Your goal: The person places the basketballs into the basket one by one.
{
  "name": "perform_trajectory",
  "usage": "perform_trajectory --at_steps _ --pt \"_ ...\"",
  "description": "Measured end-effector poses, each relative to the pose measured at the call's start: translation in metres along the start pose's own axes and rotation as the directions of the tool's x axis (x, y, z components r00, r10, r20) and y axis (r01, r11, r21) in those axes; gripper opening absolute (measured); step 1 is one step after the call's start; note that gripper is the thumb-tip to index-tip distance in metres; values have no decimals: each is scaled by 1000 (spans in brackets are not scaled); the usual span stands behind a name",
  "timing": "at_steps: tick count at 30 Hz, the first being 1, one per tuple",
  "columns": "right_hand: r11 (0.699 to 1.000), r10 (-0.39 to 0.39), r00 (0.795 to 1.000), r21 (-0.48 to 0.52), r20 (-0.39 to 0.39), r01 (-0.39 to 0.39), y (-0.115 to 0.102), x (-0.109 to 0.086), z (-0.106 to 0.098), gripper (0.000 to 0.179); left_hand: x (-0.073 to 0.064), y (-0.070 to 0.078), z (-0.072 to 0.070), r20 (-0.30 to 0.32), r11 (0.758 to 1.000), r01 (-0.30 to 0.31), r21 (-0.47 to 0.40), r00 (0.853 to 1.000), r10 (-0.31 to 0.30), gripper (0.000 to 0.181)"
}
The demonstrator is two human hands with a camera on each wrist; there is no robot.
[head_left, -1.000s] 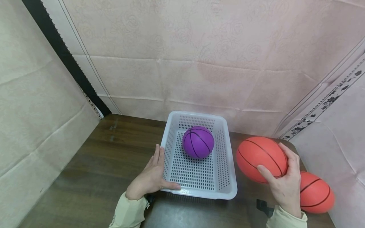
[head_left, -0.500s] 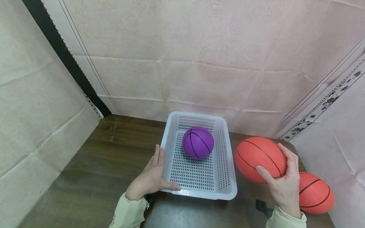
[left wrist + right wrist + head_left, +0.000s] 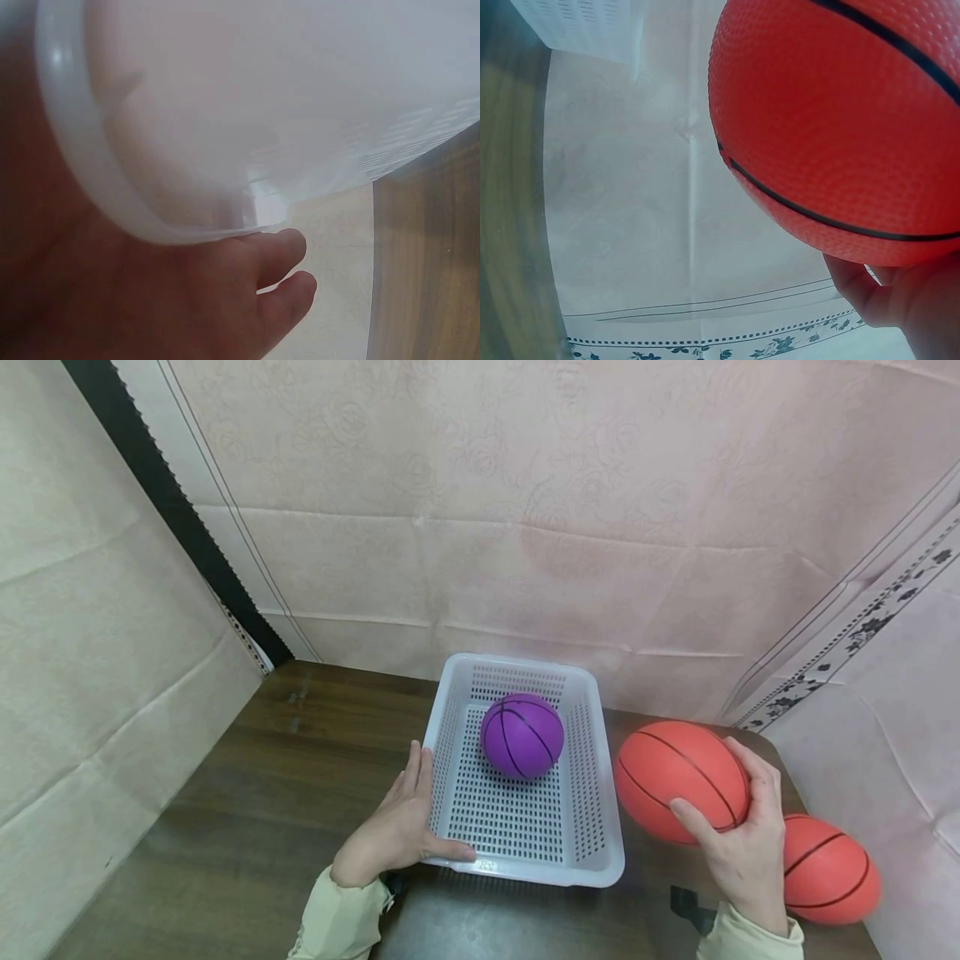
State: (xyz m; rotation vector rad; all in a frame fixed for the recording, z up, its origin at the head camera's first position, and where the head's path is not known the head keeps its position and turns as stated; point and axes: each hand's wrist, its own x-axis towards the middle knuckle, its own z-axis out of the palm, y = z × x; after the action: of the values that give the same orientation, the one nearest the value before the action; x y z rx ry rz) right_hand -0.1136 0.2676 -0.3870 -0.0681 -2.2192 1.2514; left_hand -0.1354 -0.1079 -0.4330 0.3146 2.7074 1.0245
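Note:
A white plastic basket (image 3: pixel 592 860) with slotted walls stands on the brown table. Inside lies a purple toy basketball (image 3: pixel 522 736). My left hand (image 3: pixel 393 837) rests against the basket's near left corner, thumb along the near rim, straight fingers by the left side. In the left wrist view, fingers (image 3: pixel 281 255) show beside the basket rim (image 3: pixel 139 217). To the right of the basket, my right hand (image 3: pixel 742 843) grips a red toy basketball (image 3: pixel 678 777), thumb on its near side. In the right wrist view that red basketball (image 3: pixel 840 127) appears held off the table.
A second red basketball (image 3: pixel 831 868) sits at the table's right side, partly behind my right hand. A dark strap (image 3: pixel 690 906) lies by the right wrist. Pale cloth walls (image 3: pixel 480 568) enclose the table (image 3: pixel 225 827) at the back and both sides.
My right hand has shifted slightly left with the red basketball, toward the basket. The left hand, the basket and the purple basketball stay where they were.

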Motion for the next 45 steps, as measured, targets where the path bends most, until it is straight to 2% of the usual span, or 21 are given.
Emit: perform_trajectory --at_steps 26,34,45 --pt "998 -51 998 35 40 50 -8 -2 7 92 0 1 0 -1 1000 14 -11 1000 -14 150" --pt "999 -38 997 36 63 36 -9 -4 11 91 0 1 0 -2 1000 19 -7 1000 -19 150" --pt "997 -58 995 52 80 54 -10 -5 16 91 1 1 0 -4 1000 17 -5 1000 -17 150"
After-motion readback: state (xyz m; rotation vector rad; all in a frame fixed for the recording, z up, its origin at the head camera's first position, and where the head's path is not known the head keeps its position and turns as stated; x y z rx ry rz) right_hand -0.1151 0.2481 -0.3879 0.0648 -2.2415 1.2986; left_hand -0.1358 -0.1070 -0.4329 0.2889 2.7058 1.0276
